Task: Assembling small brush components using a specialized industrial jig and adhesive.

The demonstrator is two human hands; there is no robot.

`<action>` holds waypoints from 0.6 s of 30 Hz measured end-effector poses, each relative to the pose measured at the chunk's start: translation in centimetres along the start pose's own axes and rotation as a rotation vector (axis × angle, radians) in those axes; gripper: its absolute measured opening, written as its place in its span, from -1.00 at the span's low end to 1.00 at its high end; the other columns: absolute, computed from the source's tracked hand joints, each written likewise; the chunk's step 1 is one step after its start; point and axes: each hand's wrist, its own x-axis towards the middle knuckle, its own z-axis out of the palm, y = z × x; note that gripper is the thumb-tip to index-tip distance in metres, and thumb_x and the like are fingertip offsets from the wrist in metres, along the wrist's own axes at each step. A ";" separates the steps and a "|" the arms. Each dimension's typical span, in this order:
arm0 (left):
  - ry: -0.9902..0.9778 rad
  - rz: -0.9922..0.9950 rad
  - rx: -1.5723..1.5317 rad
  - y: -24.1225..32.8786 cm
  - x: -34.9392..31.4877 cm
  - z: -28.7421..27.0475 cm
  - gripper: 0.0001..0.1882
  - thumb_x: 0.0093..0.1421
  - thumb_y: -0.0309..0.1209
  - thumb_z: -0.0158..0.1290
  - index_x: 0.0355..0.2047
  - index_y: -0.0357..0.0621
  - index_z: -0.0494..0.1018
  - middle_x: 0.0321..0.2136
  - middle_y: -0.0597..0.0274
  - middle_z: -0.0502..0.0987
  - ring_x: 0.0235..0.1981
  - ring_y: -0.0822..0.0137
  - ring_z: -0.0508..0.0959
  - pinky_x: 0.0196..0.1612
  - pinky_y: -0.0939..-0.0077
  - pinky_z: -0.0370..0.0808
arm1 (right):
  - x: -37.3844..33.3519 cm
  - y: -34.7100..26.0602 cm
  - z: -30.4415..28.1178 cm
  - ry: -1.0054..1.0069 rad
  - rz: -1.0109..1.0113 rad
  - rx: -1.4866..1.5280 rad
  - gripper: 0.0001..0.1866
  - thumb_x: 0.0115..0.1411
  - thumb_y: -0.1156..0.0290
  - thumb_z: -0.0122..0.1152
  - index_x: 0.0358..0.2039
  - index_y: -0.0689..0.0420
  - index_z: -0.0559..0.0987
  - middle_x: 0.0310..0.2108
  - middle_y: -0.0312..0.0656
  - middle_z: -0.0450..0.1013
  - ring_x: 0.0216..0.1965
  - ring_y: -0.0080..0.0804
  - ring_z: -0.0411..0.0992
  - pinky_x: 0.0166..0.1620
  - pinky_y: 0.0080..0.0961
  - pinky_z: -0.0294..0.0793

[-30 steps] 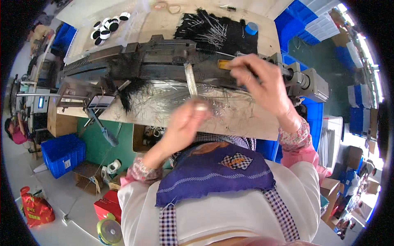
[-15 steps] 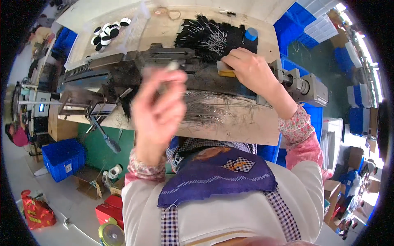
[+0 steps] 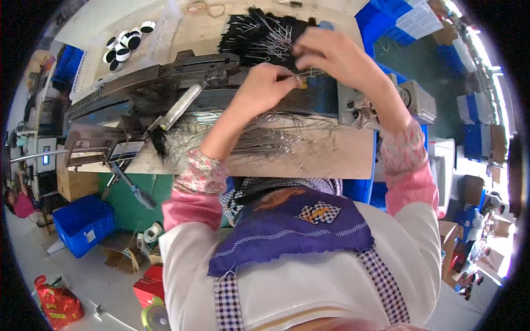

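Note:
Over the long dark metal machine (image 3: 193,69), my left hand (image 3: 265,91) is closed in a pinch on a thin metal wire (image 3: 310,74). The wire points toward the right end of the machine. Just above and to the right of it, my right hand (image 3: 337,55) is slightly blurred, its fingers curled in; what they hold, if anything, I cannot make out. A small yellow piece (image 3: 304,85) shows under the left fingertips. Behind the hands lies a black bristly pile (image 3: 237,41) with looped metal pins (image 3: 276,41) on top.
Loose thin wires (image 3: 259,138) are spread along the table's near part. A silver lever handle (image 3: 184,105) slants up left of my left hand. A clear tray (image 3: 91,69) holds several black-and-white round caps (image 3: 122,54). A metal clamping unit (image 3: 359,107) stands at the right, near blue crates (image 3: 381,16).
My left hand has gone right and up, from above the near left part of the machine to beside my right hand. My right hand has lifted and curled. The silver lever handle now shows clearly.

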 end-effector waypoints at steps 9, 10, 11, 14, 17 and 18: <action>0.366 0.598 1.070 3.3 -3.2 -6.5 -0.87 -0.07 -0.47 0.07 -0.46 -0.15 0.56 -0.54 0.27 0.48 -0.41 0.24 0.53 -0.33 0.41 0.47 | 1.7 -2.2 3.6 0.236 -0.242 0.160 -0.87 0.02 0.42 0.20 -0.40 0.16 0.52 -0.46 -0.11 0.46 -0.35 -0.11 0.46 -0.27 -0.30 0.45; 0.458 0.750 1.110 3.3 -3.4 -7.1 -0.86 -0.04 -0.46 0.08 -0.42 -0.17 0.55 -0.56 0.28 0.46 -0.42 0.27 0.50 -0.33 0.44 0.45 | 2.2 -2.5 3.8 0.274 -0.242 0.217 -0.86 0.03 0.42 0.20 -0.38 0.17 0.53 -0.44 -0.10 0.47 -0.35 -0.11 0.47 -0.27 -0.31 0.46; 0.443 0.748 1.132 2.9 -4.2 -6.8 -0.86 -0.04 -0.46 0.08 -0.42 -0.17 0.55 -0.56 0.28 0.46 -0.42 0.27 0.50 -0.33 0.44 0.45 | 2.7 -2.7 4.1 0.314 -0.244 0.276 -0.85 0.04 0.42 0.20 -0.36 0.18 0.54 -0.42 -0.10 0.49 -0.35 -0.11 0.47 -0.27 -0.32 0.46; 0.793 0.267 0.123 1.2 -9.3 -2.0 -0.71 0.23 -0.22 -0.03 -0.35 -0.20 0.52 -0.66 0.33 0.34 -0.60 0.40 0.39 -0.50 0.53 0.36 | 3.6 -1.8 5.7 0.248 -0.146 0.279 -0.79 0.05 0.37 0.25 -0.32 0.22 0.57 -0.39 -0.08 0.52 -0.35 -0.11 0.49 -0.25 -0.36 0.47; 0.512 -0.144 -0.998 0.4 -9.5 -2.4 -0.53 0.30 -0.04 -0.15 -0.31 -0.23 0.50 -0.69 0.35 0.29 -0.70 0.49 0.29 -0.66 0.60 0.24 | 4.2 -1.5 6.5 0.192 -0.076 0.288 -0.74 0.04 0.34 0.29 -0.33 0.26 0.58 -0.38 -0.06 0.53 -0.37 -0.11 0.49 -0.25 -0.41 0.48; 0.384 -0.184 -1.543 -0.2 -9.2 -3.4 -0.47 0.30 0.02 -0.19 -0.30 -0.24 0.49 -0.70 0.35 0.28 -0.75 0.52 0.24 -0.74 0.62 0.16 | 4.1 -1.6 6.3 0.178 -0.073 0.277 -0.75 0.04 0.34 0.28 -0.33 0.26 0.58 -0.39 -0.06 0.53 -0.36 -0.10 0.49 -0.25 -0.39 0.48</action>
